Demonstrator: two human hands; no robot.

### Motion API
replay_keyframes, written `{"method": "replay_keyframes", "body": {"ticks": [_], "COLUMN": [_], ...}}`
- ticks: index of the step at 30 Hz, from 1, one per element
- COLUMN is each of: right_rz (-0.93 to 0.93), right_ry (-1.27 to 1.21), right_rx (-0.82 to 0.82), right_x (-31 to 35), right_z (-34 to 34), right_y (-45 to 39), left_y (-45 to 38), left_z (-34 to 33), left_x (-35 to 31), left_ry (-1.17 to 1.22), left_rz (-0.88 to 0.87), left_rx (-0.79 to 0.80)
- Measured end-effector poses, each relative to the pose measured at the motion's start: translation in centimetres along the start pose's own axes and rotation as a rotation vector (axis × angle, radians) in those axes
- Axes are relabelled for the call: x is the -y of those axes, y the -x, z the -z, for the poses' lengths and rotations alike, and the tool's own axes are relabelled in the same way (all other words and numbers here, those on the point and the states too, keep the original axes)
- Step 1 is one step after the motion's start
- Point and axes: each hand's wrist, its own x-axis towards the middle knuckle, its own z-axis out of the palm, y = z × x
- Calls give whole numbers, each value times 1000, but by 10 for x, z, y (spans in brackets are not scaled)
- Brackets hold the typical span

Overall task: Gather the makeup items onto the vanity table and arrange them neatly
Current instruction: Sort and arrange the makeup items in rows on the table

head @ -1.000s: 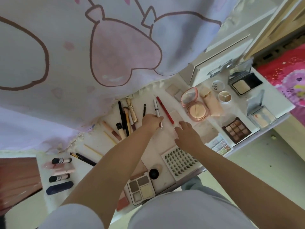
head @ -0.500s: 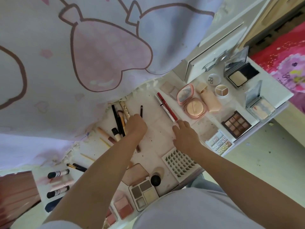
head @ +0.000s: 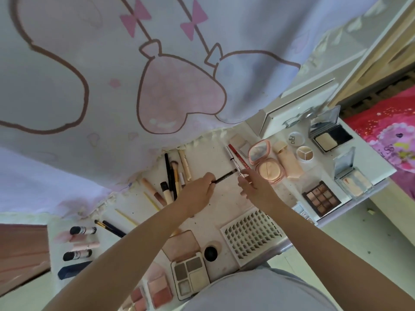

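**Desk:** What are the hands doing at the vanity table (head: 224,198)?

**Photographer:** The left hand (head: 197,191) pinches one end of a thin dark pencil (head: 224,176), holding it level above the tabletop. The right hand (head: 253,187) is near the pencil's other end, fingers loosely spread; whether it grips the silver pen (head: 234,163) there cannot be told.

**Desk:** And the open cases?

**Photographer:** At the right edge, a black compact (head: 330,138) stands open, mirror up, with a pale powder pan inside. Just beside it, a clear-lidded case (head: 352,182) shows peach powder. A dark eyeshadow palette (head: 321,198) holds rows of brown pans. The pink round compact (head: 267,162) lies open, a cream puff in its base. A small round pot (head: 304,153) is split into three pale shades.

**Desk:** Nearer the person?

**Photographer:** A white tray (head: 251,234) carries rows of lash clusters. A four-pan palette (head: 190,277) shows greys and cream, with blush pans (head: 159,290) just beside it. Brushes and pencils (head: 173,176) lie bunched left of the hands, and tubes (head: 80,243) sit at the far left. A red pencil (head: 239,157) lies beside the silver pen.
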Motion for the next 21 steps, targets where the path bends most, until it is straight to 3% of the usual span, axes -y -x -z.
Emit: {"method": "replay_keyframes", "body": {"ticks": [3,7,16,18,21], "right_rz": [19,115,385,383,364], "right_ry": [-69,-91,-68,-119,-243], "right_rx": [110,195,231,201,27], "right_x": [17,26,38,38,38], "right_z": [8,18,34,43,71], "right_y": [3,15,41,43,43], "left_y": [18,36,65,69,77], "left_z": [8,18,30,31,37], "left_x": [-11,-20,-36,-33,-14], "left_ry": [50,101,235,238,218], "left_rz": [-96,-99,-169,-168,-78], "left_rx": [24,3,12,7,-32]}}
